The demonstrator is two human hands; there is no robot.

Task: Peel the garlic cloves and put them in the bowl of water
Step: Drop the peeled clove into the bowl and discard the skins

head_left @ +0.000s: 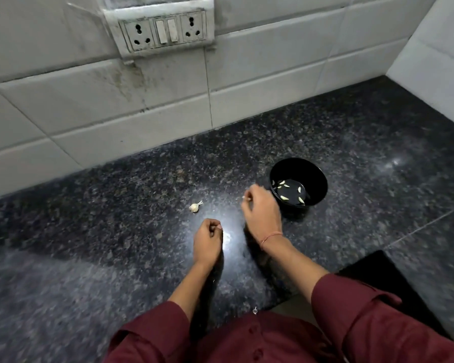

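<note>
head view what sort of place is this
Probably a home kitchen: a dark speckled granite countertop meets a white tiled wall carrying a switch-and-socket panel, and a black bowl of water holds peeled garlic cloves.

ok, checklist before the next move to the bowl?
1. Black bowl upright on the granite counter, just right of the right hand: ok.
2. Water in bowl, peeled cloves already in it: ok.
3. Right hand's grip on a small pale piece: ok; clove or skin: cannot tell.
4. Left hand curled; holding anything: cannot tell.
5. Garlic piece with stem lies on counter, left of both hands: ok.
</note>
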